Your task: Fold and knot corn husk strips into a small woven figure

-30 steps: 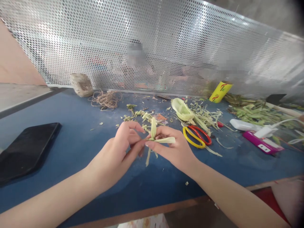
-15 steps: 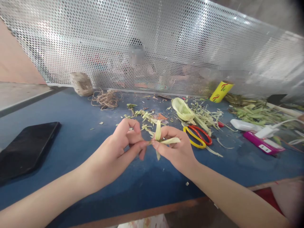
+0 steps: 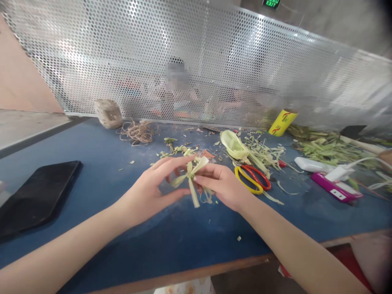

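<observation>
Above the blue table (image 3: pixel 101 143), both my hands meet around a small knot of pale green leaf strips (image 3: pixel 191 177). My right hand (image 3: pixel 222 185) pinches the knot at its middle, with loose strip ends sticking out upward and downward. My left hand (image 3: pixel 153 190) cups around the left side of it, fingers spread, index finger stretched over the top and thumb below. One strip end points toward that palm.
Yellow and red scissors (image 3: pixel 252 178) lie just right of my right hand. Beyond are leaf scraps (image 3: pixel 263 153), a folded green leaf (image 3: pixel 234 145), a yellow tube (image 3: pixel 280 122), twine (image 3: pixel 137 131), and a magenta device (image 3: pixel 335 188). A black phone (image 3: pixel 36 196) lies left. A perforated metal screen (image 3: pixel 214 61) backs the table.
My left hand has let go of its pinch and spread its fingers around the knot. The leaf piece has turned, its strips now fanned out. The view tilted up slightly.
</observation>
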`<action>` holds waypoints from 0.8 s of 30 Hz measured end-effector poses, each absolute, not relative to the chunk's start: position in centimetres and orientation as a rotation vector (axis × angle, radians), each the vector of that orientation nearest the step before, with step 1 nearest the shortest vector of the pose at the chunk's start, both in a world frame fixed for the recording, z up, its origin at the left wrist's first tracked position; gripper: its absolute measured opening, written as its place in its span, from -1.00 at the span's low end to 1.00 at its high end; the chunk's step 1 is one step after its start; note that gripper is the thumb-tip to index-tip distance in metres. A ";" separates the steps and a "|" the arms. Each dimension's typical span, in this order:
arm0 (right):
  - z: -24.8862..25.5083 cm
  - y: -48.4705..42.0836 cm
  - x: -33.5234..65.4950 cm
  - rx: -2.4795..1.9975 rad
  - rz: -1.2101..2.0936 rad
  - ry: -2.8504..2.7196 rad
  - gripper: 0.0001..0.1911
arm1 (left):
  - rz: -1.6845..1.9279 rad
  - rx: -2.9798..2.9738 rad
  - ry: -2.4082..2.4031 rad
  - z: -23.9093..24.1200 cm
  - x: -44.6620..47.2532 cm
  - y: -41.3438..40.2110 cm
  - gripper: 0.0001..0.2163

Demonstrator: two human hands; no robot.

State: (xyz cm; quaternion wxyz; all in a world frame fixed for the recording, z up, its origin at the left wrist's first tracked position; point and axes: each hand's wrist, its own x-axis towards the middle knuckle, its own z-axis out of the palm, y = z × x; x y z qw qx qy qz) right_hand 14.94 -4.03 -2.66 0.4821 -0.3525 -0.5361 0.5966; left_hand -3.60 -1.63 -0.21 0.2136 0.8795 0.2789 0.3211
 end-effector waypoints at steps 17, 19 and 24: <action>-1.6 -5.6 13.8 -0.971 1.246 -1.365 -0.86 | 1.010 1.721 0.850 -0.3 -2.3 -3.0 -0.85; -1.8 -5.6 13.8 -0.950 1.288 -1.317 -0.86 | 0.993 1.567 0.800 -0.6 -2.1 -2.9 -0.85; -1.9 -5.6 13.8 -0.957 1.293 -1.284 -0.85 | 0.919 1.378 0.726 -0.6 -2.3 -2.8 -0.86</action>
